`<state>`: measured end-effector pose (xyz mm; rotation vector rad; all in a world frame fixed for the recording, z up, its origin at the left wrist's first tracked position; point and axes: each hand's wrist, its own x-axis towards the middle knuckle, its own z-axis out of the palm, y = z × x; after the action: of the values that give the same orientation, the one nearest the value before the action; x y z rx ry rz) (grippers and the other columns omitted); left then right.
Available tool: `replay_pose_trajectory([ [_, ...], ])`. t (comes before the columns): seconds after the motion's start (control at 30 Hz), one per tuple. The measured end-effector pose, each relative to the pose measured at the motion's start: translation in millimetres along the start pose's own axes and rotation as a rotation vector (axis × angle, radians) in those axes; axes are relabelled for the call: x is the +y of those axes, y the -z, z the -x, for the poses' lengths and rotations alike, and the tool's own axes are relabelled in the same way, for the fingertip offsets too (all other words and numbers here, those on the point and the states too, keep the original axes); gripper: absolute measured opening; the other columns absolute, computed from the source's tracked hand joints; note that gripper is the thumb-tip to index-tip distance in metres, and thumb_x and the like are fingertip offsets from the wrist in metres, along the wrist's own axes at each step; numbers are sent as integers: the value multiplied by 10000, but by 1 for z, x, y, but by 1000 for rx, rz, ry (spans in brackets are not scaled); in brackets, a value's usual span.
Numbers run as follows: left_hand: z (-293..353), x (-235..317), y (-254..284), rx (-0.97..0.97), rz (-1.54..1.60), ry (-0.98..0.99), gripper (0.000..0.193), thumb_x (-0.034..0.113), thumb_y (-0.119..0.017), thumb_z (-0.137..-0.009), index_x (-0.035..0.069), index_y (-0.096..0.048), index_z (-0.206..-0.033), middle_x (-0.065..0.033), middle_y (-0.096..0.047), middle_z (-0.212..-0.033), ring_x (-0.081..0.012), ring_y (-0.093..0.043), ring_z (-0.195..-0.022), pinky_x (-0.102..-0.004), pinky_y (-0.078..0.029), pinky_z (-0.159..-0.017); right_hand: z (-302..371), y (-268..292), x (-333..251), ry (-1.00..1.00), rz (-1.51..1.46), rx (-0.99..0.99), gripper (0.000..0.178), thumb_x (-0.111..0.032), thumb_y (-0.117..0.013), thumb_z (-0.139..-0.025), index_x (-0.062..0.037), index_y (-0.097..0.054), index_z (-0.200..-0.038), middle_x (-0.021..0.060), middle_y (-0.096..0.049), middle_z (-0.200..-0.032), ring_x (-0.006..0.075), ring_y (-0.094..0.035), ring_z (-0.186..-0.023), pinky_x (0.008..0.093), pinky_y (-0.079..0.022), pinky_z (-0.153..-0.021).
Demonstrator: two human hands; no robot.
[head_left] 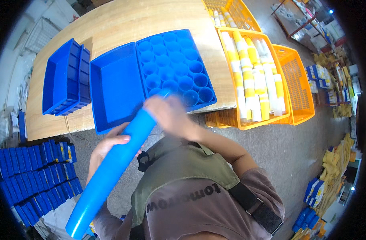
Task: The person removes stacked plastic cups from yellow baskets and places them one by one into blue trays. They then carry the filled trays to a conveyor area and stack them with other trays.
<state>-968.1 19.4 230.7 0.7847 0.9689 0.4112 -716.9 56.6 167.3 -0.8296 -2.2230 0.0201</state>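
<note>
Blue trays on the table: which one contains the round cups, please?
The right-hand tray: rows of round blue cups fill it, whereas the middle tray and the leftmost stack of trays show none.

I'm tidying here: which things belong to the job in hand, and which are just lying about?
Likely the job:
blue tube in left hand
cups
cup tray

Seemingly lying about:
middle tray
left trays
yellow crates
yellow-white tubes

Glossy plastic tube point(114, 166), smooth wooden tabletop point(111, 26)
</note>
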Motion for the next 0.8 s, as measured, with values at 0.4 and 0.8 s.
replay_pose_trajectory([
  [0.4, -1, -17, 109, 434, 887, -172, 494, 270, -641, -914, -115, -498, -1187, -269, -612, -967, -291, -667, -812, -374, -616, -640, 44, -48, 23, -245, -75, -151, 676, -408, -734, -786, -63, -533, -1331, 148, -481, -1391, 317, -386, -1350, 511, -336, -1042],
  [0.8, -136, 60, 156, 638, 352, -530, 398, 309, -693, -873, -23, -586, -1065, -156, -655, -926, -274, -664, -759, -384, -577, -693, 49, -31, 5, -751, -1064, -158, 710, -468, -547, -953, -36, -329, -1473, 179, -379, -1496, 351, -409, -1353, 577, -308, -1105],
])
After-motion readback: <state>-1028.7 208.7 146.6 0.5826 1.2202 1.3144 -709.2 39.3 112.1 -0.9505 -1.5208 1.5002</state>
